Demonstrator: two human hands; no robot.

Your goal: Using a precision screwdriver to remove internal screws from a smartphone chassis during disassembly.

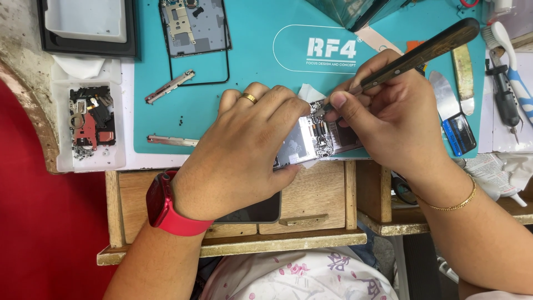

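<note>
My left hand (244,150), with a gold ring and a red wristband, grips an opened phone (311,139) at the front edge of the teal work mat (250,50). The phone's inner board and metal shield face up. My right hand (394,116), wearing a thin gold bracelet, holds a dark wooden-handled tool (422,53) like a pen. Its tip touches the top of the phone's board, next to my left fingertips. A small white pad lies just behind the phone.
A phone frame with back plate (194,28) lies at the mat's top left, two thin metal strips (169,86) below it. A white tray (89,125) of small parts sits left. Spatula blades (452,105), a screwdriver and a brush lie right. A wooden drawer front (311,194) is below.
</note>
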